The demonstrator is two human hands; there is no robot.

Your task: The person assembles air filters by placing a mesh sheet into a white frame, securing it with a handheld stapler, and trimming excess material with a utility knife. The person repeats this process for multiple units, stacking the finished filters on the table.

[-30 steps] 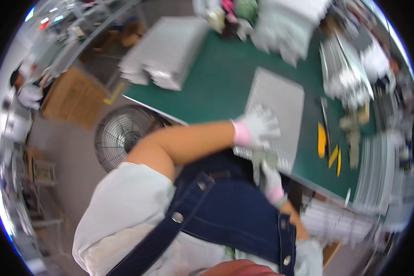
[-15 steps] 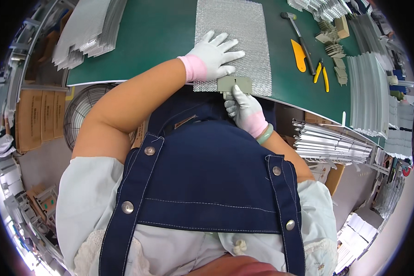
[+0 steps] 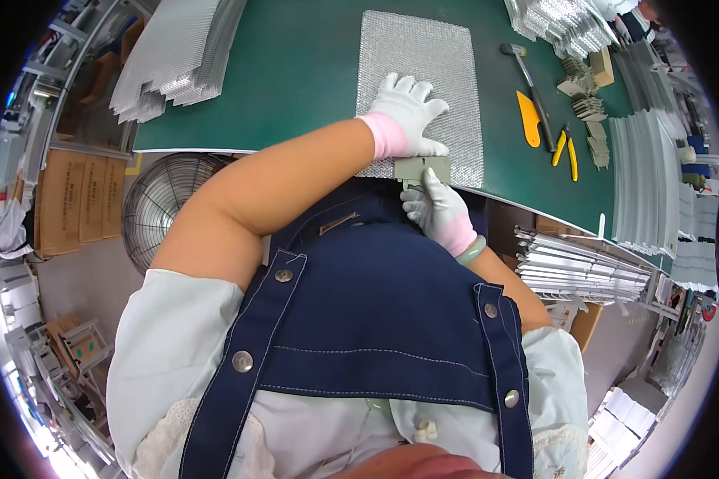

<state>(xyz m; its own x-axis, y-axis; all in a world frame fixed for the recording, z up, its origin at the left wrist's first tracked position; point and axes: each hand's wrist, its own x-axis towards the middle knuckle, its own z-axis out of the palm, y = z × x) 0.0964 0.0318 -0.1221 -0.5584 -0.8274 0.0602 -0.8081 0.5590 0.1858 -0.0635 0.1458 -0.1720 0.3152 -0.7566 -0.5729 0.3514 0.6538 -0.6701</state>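
A silvery mesh-textured sheet (image 3: 423, 56) lies flat on the green worktable, its near end at the table's front edge. My left hand (image 3: 407, 112), in a white glove with a pink cuff, rests on it palm down, fingers spread and the thumb pointing right. Just below that thumb, a flat grey-green plate (image 3: 411, 168) with small tabs underneath sits at the sheet's near edge. My right hand (image 3: 443, 211), gloved likewise, grips this plate with the thumb on top and the fingers curled beneath. How the plate meets the sheet's edge is hidden.
Right of the sheet lie a hammer (image 3: 535, 92), an orange scraper (image 3: 528, 120), yellow-handled cutters (image 3: 566, 152) and several grey-green plates (image 3: 597, 142). Mesh sheets (image 3: 172, 56) are stacked at the far left. A floor fan (image 3: 161, 215) stands below the table's left side.
The whole view has shifted a little. My left hand has slid slightly right across the sheet, its fingers a bit closer together. My right hand keeps its grip on the plate.
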